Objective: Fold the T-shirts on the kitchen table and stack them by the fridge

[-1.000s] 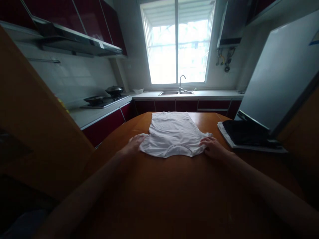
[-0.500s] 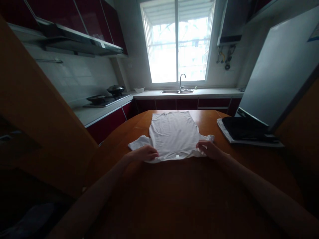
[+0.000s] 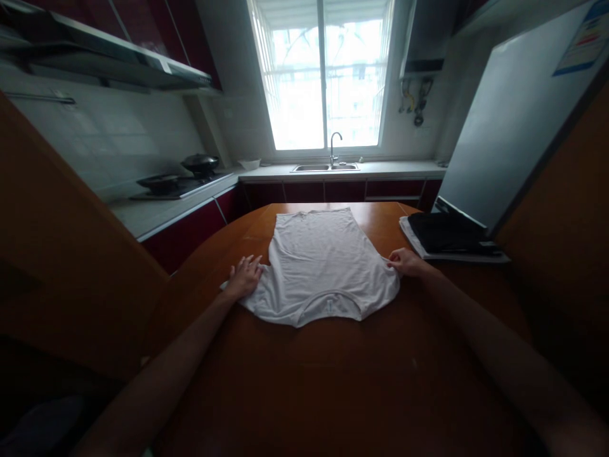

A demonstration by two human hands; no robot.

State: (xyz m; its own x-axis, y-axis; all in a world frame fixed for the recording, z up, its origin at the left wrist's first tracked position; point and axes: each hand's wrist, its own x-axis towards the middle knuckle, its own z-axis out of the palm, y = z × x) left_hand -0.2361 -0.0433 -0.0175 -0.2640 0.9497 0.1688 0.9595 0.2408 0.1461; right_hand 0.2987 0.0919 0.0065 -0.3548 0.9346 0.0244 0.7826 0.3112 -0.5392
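Observation:
A white T-shirt (image 3: 318, 266) lies flat on a round wooden table (image 3: 333, 381), collar toward me and hem toward the window. My left hand (image 3: 245, 277) rests open with fingers spread on the shirt's left sleeve. At the shirt's right sleeve edge, my right hand (image 3: 404, 261) has its fingers curled and pinched on the fabric.
A stack of folded dark clothes (image 3: 445, 231) on a light layer sits at the table's right side. Behind it stands a grey refrigerator (image 3: 518, 120). Beyond the table run a counter with a sink (image 3: 324, 167), a stove with pans (image 3: 178, 181), and a bright window (image 3: 323, 76).
The shirt was drawn toward me and spread wider. My hands moved from near the collar outward to the two sleeves. The left hand has flattened out.

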